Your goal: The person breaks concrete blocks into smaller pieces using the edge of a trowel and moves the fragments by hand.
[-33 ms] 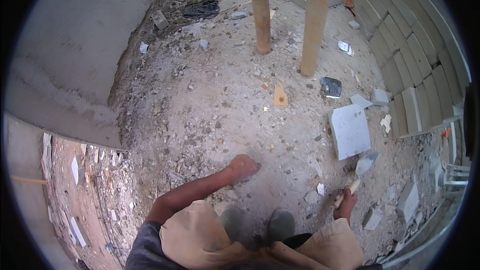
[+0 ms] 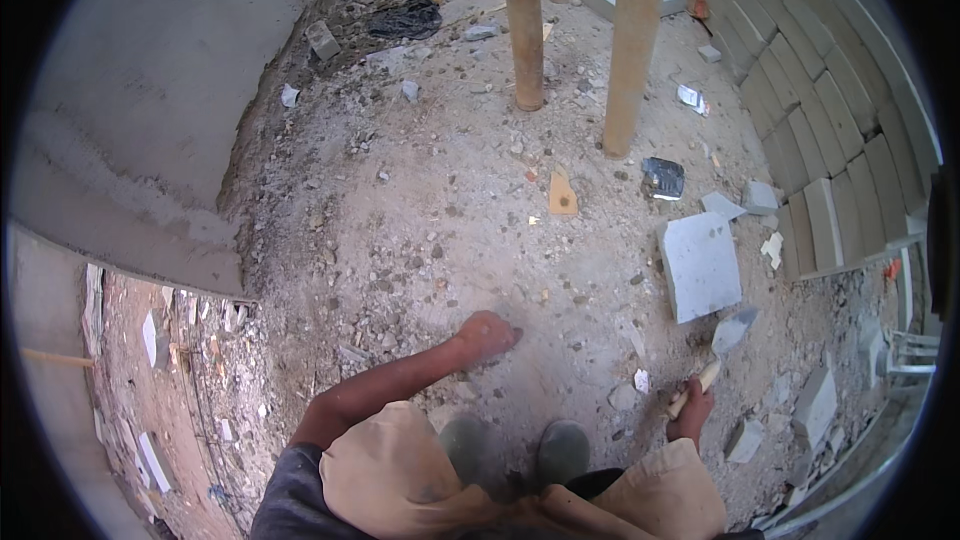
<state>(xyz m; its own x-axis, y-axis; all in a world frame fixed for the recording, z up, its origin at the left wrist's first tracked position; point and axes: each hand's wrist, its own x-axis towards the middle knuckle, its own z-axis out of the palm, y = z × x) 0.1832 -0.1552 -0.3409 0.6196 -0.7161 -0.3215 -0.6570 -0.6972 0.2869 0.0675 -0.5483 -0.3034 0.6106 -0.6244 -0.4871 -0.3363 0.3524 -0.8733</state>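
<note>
My right hand is wrapped round the pale handle of a trowel. Its grey, dusty blade points away from me, just short of a light grey block lying flat on the ground. My left hand is closed, low over the dusty, stony ground in front of my feet. A small dark spot shows at its fingertips, and what they hold, if anything, is too small to name. Left of that hand, small stones are scattered over the soil.
Bamboo poles stand ahead of me. A plastered wall rises at the left, a block wall at the right. Broken block pieces, a black plastic wrapper and a tan scrap lie about. My boots are beneath me.
</note>
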